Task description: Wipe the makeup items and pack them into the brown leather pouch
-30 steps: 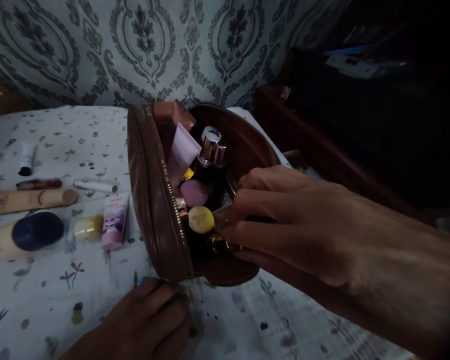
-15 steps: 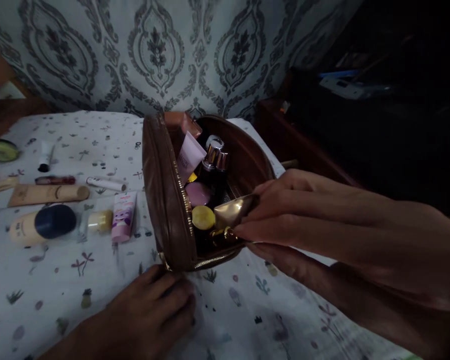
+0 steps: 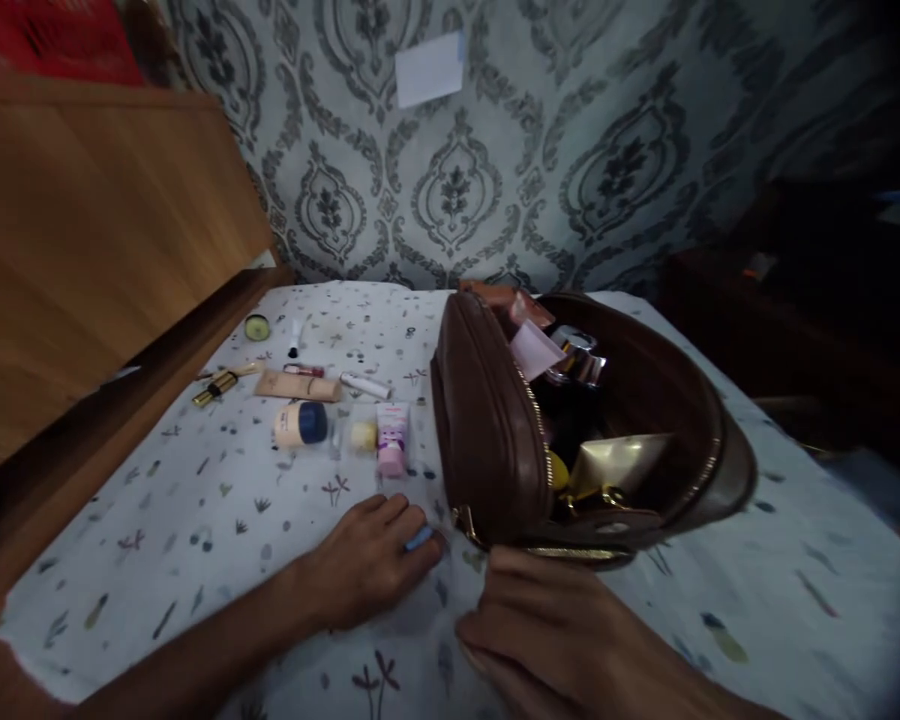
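A brown makeup bag (image 3: pixel 487 420) lies unzipped with its mouth facing up. Inside it are a pink tube (image 3: pixel 536 348), silver-capped bottles (image 3: pixel 586 368), a yellow lid (image 3: pixel 559 472) and a shiny gold, flat-sided item (image 3: pixel 615 465). My left hand (image 3: pixel 379 560) rests on the cloth just left of the bag, its fingers closed around a small blue object (image 3: pixel 418 538) that is mostly covered. My right hand (image 3: pixel 540 620) is at the bag's near edge by the zip, fingers curled together; whatever is between them is hidden.
Left of the bag lie a pink-and-white tube (image 3: pixel 392 440), a small yellow-topped jar (image 3: pixel 363 435), a navy-capped bottle (image 3: pixel 300 425), a beige tube (image 3: pixel 298 386) and a green round compact (image 3: pixel 256 327). A wooden panel (image 3: pixel 112 250) borders the printed cloth (image 3: pixel 195 500) on the left.
My right hand has let go of the gold item, which now lies in the bag, and has come to the bag's near edge. The view has swung left. A blue object now shows in my left hand.
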### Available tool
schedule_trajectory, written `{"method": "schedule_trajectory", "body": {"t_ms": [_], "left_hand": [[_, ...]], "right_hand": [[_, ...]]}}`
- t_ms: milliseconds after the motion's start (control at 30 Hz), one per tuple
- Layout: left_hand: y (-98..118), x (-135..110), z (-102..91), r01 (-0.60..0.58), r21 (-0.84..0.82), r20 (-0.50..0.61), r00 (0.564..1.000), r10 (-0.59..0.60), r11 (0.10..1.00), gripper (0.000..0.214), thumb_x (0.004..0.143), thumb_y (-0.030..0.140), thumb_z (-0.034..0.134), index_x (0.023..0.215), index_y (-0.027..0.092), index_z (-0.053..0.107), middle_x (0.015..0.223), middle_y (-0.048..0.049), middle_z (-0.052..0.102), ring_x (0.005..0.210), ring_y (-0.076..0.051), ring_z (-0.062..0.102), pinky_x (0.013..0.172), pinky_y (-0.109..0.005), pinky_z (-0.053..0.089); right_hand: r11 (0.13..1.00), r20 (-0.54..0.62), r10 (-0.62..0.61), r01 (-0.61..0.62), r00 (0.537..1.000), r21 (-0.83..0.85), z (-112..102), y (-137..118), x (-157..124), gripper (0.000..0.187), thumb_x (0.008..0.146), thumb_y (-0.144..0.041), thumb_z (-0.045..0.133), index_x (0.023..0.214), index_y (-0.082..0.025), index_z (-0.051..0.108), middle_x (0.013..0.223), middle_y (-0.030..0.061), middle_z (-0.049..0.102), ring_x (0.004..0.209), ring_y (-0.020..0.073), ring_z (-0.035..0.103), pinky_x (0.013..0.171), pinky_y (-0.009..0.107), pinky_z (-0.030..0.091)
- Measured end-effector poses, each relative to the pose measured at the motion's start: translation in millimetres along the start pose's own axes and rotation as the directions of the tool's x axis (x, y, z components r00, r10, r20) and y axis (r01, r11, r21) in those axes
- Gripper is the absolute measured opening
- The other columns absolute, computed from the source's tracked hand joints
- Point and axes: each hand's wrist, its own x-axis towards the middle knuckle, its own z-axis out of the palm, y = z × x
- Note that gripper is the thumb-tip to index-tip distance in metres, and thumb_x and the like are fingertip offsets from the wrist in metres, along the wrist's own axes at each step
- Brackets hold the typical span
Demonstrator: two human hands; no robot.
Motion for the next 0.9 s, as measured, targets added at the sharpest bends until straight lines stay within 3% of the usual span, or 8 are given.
{"method": "schedule_trajectory", "body": {"t_ms": [200, 300, 367, 433, 467, 633, 767, 900], "left_hand": [[-24.1, -7.0, -9.5, 0.186, 0.104, -0.188, 0.968, -0.164, 0.977, 0.016, 0.098, 0.020, 0.043, 0.095, 0.017, 0.059, 0.074, -0.0016, 0.056, 0.066, -0.017, 0.054, 0.056, -0.028, 0.041], [-52.9, -16.7, -19.4, 0.383, 0.153, -0.252, 0.907, -0.338, 0.911, 0.021, 0.100, 0.024, 0.042, 0.098, 0.018, 0.063, 0.079, -0.0035, 0.061, 0.071, -0.016, 0.058, 0.061, -0.027, 0.044], [-79.7, -27.0, -29.3, 0.589, 0.175, -0.245, 0.802, -0.544, 0.789, 0.024, 0.101, 0.027, 0.042, 0.102, 0.019, 0.065, 0.090, -0.0057, 0.066, 0.084, -0.018, 0.063, 0.071, -0.027, 0.048], [-110.0, -40.2, -40.9, 0.810, 0.237, -0.184, 0.579, -0.794, 0.536, 0.026, 0.101, 0.029, 0.042, 0.110, 0.021, 0.065, 0.107, -0.0069, 0.068, 0.100, -0.020, 0.064, 0.085, -0.029, 0.050], [-125.4, -47.7, -46.3, 0.855, 0.257, -0.194, 0.502, -0.843, 0.450, 0.028, 0.101, 0.029, 0.041, 0.114, 0.021, 0.064, 0.111, -0.0089, 0.067, 0.104, -0.023, 0.063, 0.088, -0.032, 0.050], [-184.4, -92.2, -54.2, 0.932, 0.310, -0.190, 0.255, -0.948, 0.188, 0.040, 0.096, 0.022, 0.038, 0.130, 0.012, 0.059, 0.120, -0.0220, 0.065, 0.116, -0.039, 0.058, 0.084, -0.048, 0.052], [-201.3, -121.7, -40.4, 0.943, 0.319, -0.124, 0.140, -0.982, 0.094, 0.039, 0.093, 0.022, 0.043, 0.126, 0.015, 0.063, 0.112, -0.0199, 0.069, 0.109, -0.037, 0.063, 0.084, -0.048, 0.053], [-207.0, -134.7, -31.2, 0.954, 0.285, -0.118, 0.128, -0.985, 0.090, 0.039, 0.094, 0.024, 0.041, 0.125, 0.017, 0.064, 0.119, -0.0193, 0.067, 0.116, -0.037, 0.060, 0.087, -0.048, 0.051]], "right_hand": [[0.992, -0.029, 0.097, -0.094, 0.995, 0.087, 30.2, 0.6, 39.0, 0.021, 0.089, -0.005, 0.054, 0.084, -0.017, 0.070, 0.081, 0.0034, 0.071, 0.080, 0.0173, 0.068, 0.077, 0.031, 0.056], [0.981, -0.058, 0.122, -0.111, 0.991, 0.159, 47.9, 2.7, 55.0, 0.019, 0.090, -0.007, 0.055, 0.090, -0.018, 0.071, 0.087, 0.0039, 0.072, 0.086, 0.0175, 0.069, 0.082, 0.032, 0.056], [0.973, -0.086, 0.117, -0.097, 0.989, 0.208, 62.8, 8.5, 63.0, 0.018, 0.092, -0.012, 0.054, 0.095, -0.018, 0.071, 0.090, 0.0046, 0.073, 0.084, 0.0173, 0.069, 0.080, 0.031, 0.056], [0.965, -0.133, 0.109, -0.074, 0.985, 0.251, 77.6, 18.7, 67.6, 0.018, 0.092, -0.016, 0.054, 0.096, -0.018, 0.071, 0.089, 0.0052, 0.072, 0.081, 0.0168, 0.068, 0.077, 0.030, 0.055], [0.963, -0.141, 0.109, -0.069, 0.984, 0.262, 84.0, 24.7, 68.5, 0.018, 0.092, -0.016, 0.054, 0.096, -0.018, 0.071, 0.088, 0.0054, 0.072, 0.080, 0.0167, 0.068, 0.076, 0.029, 0.055], [0.944, -0.116, 0.169, -0.127, 0.979, 0.306, 98.1, 47.6, 65.0, 0.019, 0.092, -0.018, 0.053, 0.094, -0.019, 0.072, 0.087, 0.0054, 0.073, 0.080, 0.0175, 0.068, 0.075, 0.029, 0.054], [0.954, -0.115, 0.133, -0.096, 0.984, 0.284, 98.2, 50.5, 63.7, 0.020, 0.092, -0.019, 0.052, 0.096, -0.020, 0.072, 0.091, 0.0060, 0.073, 0.085, 0.0184, 0.068, 0.079, 0.031, 0.054], [0.956, -0.135, 0.123, -0.080, 0.983, 0.283, 99.6, 49.8, 64.2, 0.020, 0.091, -0.018, 0.052, 0.095, -0.020, 0.072, 0.088, 0.0057, 0.073, 0.082, 0.0178, 0.068, 0.075, 0.030, 0.053]]}}
